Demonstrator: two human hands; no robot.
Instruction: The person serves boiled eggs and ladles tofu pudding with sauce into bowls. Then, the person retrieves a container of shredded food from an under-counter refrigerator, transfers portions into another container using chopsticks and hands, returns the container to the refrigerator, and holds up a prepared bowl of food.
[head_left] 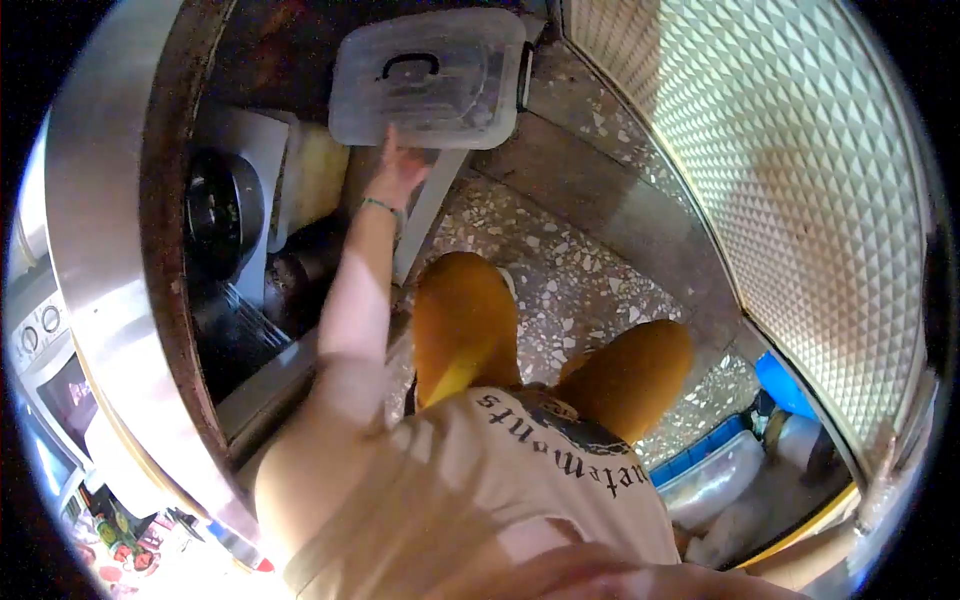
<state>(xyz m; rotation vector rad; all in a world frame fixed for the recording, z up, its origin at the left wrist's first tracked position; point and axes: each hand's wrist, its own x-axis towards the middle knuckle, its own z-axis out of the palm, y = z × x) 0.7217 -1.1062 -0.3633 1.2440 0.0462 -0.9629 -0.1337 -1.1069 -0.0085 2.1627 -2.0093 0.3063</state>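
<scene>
My left hand (398,172) reaches forward to the near edge of a translucent plastic storage box (430,100) with a black handle on its lid. At least one finger is stretched out against the box's edge; the other fingers are partly hidden and blurred. The box sits at the far end of a low, dark cupboard opening. Beside my left forearm, inside the cupboard, are a dark round pan (215,210) and a pale, upright flat piece (312,185). Part of my right arm (590,575) shows blurred along the bottom edge, and I cannot make out its hand.
A textured, light panel (800,200) stands along the right. Speckled floor (560,240) lies around my bent knees. At lower right are a blue-rimmed plastic container (710,475) and a bright blue object (783,385). A metal counter edge (105,200) curves along the left.
</scene>
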